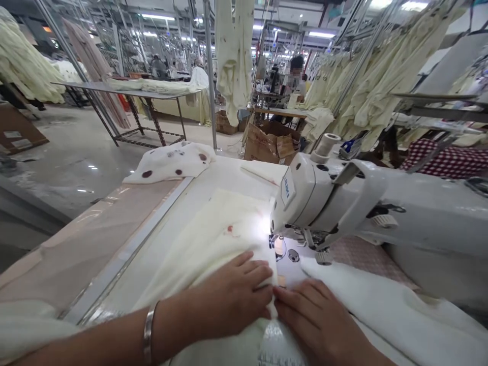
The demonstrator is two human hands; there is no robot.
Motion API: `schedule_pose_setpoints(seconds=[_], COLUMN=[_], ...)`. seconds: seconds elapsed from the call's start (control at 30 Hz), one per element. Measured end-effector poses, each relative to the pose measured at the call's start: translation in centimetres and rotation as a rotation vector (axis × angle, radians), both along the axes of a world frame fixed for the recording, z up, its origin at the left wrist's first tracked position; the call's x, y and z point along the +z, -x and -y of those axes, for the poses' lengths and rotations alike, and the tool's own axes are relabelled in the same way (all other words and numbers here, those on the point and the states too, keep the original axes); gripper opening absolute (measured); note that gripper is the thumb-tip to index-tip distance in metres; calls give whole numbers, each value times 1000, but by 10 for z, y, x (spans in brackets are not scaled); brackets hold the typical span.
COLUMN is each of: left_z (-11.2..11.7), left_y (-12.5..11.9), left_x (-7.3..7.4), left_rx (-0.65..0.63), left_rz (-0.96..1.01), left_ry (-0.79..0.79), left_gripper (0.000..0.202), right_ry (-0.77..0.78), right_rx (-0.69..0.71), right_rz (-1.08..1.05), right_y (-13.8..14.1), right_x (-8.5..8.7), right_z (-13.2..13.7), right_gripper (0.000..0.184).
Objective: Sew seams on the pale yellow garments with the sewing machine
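Observation:
A pale cream garment piece (206,229) with a small reddish print lies across the sewing machine bed, its right edge running up to the needle area. My left hand (232,292), a silver bangle on its wrist, rests on this piece, with index finger and thumb closed at the edge. Close beside it, my right hand (314,315) pinches the same edge just in front of the presser foot, fingers bent and slightly blurred. The white sewing machine head (305,193) stands to the right, its lamp lighting the cloth. Both thumbs are partly hidden.
Dark-spotted white fabric (175,161) lies at the table's far left corner. More white cloth (381,300) is right of my right hand. Beyond are a cardboard box (263,145), hanging cream garments (381,86), a metal-legged table (129,91) and a seated person (296,73).

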State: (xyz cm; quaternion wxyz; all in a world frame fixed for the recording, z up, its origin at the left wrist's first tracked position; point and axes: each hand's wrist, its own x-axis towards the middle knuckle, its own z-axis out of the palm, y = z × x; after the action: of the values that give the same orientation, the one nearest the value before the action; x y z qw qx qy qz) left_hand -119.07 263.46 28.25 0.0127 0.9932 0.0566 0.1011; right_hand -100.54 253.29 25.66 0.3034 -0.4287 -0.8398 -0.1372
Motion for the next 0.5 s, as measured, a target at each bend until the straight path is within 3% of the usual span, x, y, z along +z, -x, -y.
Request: schedule_pose_setpoints(seconds=[0.17, 0.37, 0.5], left_z=[-39, -83, -98], left_y=[-11, -24, -32], left_x=[4, 10, 12], left_rx=[-51, -102, -19], left_rz=[-45, -29, 4], left_ry=[4, -34, -65], left_gripper=[25, 27, 30], right_ry=[77, 41, 75], right_rx=[-53, -178, -206], right_rz=[-12, -50, -50], right_y=[-10, -17, -17], right_x=[3, -9, -6], right_z=[-29, -46, -46], right_gripper=[17, 19, 19])
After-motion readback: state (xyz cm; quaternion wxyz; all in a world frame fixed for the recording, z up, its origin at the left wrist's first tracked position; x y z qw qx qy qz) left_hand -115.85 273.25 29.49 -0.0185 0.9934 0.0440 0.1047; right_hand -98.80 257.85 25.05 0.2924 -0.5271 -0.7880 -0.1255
